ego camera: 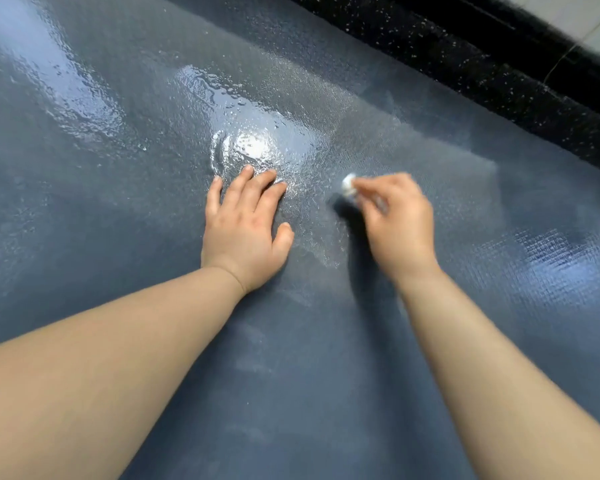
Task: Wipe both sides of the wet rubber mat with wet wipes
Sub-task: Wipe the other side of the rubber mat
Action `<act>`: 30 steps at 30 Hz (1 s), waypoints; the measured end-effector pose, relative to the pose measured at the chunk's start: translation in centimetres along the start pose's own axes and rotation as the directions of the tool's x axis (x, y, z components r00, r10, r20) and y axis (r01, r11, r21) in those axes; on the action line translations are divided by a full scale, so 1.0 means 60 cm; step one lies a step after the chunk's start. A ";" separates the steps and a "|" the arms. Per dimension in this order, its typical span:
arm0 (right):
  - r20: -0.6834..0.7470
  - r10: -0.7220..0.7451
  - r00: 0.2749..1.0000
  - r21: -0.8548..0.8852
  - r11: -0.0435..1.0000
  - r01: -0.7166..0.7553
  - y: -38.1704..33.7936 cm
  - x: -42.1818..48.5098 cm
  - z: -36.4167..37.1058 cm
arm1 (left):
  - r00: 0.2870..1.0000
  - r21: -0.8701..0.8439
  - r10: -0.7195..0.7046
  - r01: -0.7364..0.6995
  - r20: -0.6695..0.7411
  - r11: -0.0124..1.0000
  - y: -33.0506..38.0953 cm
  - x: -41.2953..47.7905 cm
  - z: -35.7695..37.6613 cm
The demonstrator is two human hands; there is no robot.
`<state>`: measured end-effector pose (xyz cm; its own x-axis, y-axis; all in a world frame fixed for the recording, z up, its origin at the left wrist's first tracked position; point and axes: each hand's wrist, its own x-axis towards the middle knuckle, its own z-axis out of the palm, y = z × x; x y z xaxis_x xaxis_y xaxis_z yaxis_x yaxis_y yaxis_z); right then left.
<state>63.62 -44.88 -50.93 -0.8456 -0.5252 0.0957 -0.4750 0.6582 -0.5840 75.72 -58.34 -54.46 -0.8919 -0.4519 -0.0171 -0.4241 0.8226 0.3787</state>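
Black speckled stone strip (465, 57), pale tiles (589, 19) beyond.

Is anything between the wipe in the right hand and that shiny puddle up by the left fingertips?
Nothing visible blocks it. Only bare wet mat lies between the wipe pinched in the right hand and the puddle. The left hand presses flat beside that path, fingertips at the puddle's near edge.
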 end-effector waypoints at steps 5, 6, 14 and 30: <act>-0.022 0.166 0.986 -0.088 0.982 -0.167 0.047 0.047 0.000 | 0.995 0.119 0.013 -0.025 0.100 0.993 -0.011 0.004 0.010; -0.006 0.167 0.986 -0.098 0.981 -0.166 0.043 0.036 0.008 | 0.993 0.128 0.022 -0.037 0.117 0.991 -0.015 0.005 0.010; 0.155 -0.140 0.978 0.023 0.990 0.138 -0.054 -0.247 0.035 | 0.984 0.074 0.052 -0.065 0.171 0.995 -0.026 -0.052 -0.008; 0.115 0.094 0.989 -0.092 0.992 -0.083 -0.034 -0.122 0.048 | 0.981 0.081 -0.018 0.002 0.194 0.997 -0.040 -0.284 -0.053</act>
<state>71.47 -43.97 -52.75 -0.8526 -0.5198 -0.0532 -0.4232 0.7466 -0.5133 92.40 -53.72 -52.16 -0.8977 -0.3910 -0.2031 -0.4373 0.8470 0.3023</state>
